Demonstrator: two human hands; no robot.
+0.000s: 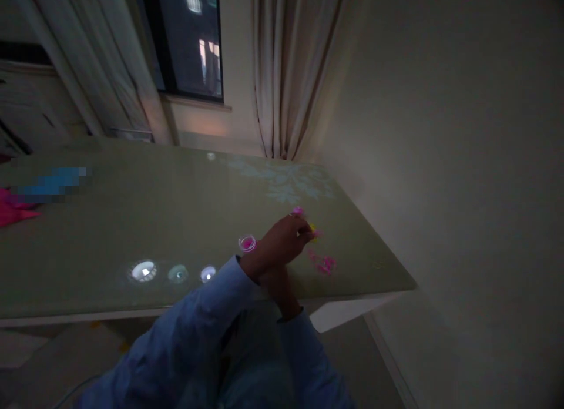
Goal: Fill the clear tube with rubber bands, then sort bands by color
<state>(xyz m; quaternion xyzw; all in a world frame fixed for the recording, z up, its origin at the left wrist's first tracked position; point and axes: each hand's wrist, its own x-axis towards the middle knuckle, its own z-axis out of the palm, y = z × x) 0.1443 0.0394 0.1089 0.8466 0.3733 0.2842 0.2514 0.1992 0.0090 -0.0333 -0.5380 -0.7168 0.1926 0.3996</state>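
Note:
My left hand (pixel 284 240) reaches over the table with its fingertips pinched together beside a small yellow piece (pixel 313 228) with pink next to it. Whether a piece sits between the fingertips is too small to make out. Another small pink piece (pixel 298 210) shows just beyond the knuckles. Below the fingers lies a loose cluster of tiny pink pieces (pixel 326 264). My right hand (pixel 274 277) is under the left wrist, its fingers hidden. Left of the hands stands a small round clear container (pixel 247 243) with something pink inside.
The glossy green table (pixel 176 215) meets a wall (pixel 462 162) on the right. Bright light reflections show near its front edge. At the far left lie a pink item (pixel 15 209) and a blurred blue item (pixel 55 183). Curtains (pixel 291 62) and a window (pixel 189 39) are behind.

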